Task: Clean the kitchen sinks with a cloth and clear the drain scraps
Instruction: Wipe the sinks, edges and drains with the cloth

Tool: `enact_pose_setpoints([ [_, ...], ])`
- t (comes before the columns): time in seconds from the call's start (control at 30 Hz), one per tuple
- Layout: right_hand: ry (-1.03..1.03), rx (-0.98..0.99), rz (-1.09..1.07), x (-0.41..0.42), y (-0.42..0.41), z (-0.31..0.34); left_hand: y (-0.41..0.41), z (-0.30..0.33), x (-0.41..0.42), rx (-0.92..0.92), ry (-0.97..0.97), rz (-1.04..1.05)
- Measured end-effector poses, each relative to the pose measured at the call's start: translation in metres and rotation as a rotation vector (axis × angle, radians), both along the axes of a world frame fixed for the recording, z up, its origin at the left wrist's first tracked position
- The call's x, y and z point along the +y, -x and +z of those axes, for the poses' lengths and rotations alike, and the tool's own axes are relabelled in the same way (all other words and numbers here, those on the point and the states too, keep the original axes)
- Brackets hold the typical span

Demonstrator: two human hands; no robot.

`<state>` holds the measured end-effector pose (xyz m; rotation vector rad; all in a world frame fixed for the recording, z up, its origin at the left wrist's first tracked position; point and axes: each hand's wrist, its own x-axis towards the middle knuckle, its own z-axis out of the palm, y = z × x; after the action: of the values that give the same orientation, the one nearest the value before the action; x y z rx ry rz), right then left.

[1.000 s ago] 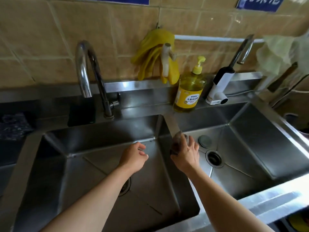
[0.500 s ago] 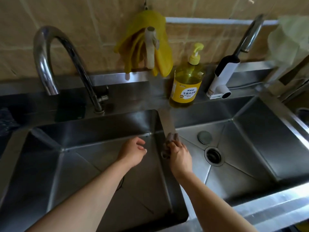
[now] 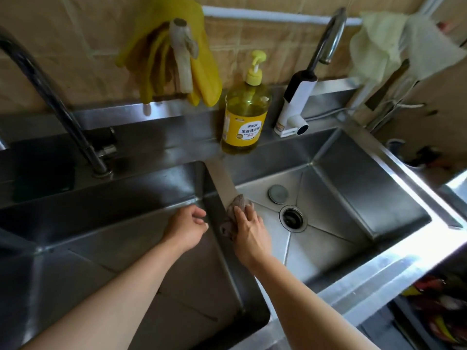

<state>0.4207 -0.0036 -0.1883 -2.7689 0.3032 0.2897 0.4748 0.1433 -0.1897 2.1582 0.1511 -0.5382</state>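
Below a tan tiled wall, two brushed-steel sinks shared a narrow divider [image 3: 222, 183]. On that divider the right hand [image 3: 249, 231] pressed a crumpled grey-brown cloth [image 3: 235, 210] with fingers extended; left of it the left hand [image 3: 185, 227] hovered loosely curled, empty. Wiping seemed underway; the drain [image 3: 293, 217], right of the divider, awaited clearing.

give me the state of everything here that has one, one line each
cloth: bunched, pressed on the divider between the sinks
right hand: fingers flat on the cloth
left hand: loosely curled, holding nothing, over the left sink
left tap: no water running
right tap: no water running
right drain: open, unplugged
drain plug: out, lying flat behind the drain
soap bottle: upright, pump on
yellow gloves: hanging on the wall
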Motion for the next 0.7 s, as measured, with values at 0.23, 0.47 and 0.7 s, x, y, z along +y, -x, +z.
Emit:
enact_pose_setpoints([
  [0.23, 0.103, 0.043, -0.001, 0.003, 0.016, 0.01, 0.007, 0.003, 0.001, -0.002, 0.005, -0.05],
  [0.47, 0.09, 0.081, 0.034, 0.025, 0.042, 0.037, 0.025, 0.01, 0.037, -0.009, 0.005, -0.017],
  [0.7, 0.037, 0.02, 0.047, 0.083, 0.04, 0.04, 0.041, 0.019, 0.101, -0.03, -0.006, 0.095],
])
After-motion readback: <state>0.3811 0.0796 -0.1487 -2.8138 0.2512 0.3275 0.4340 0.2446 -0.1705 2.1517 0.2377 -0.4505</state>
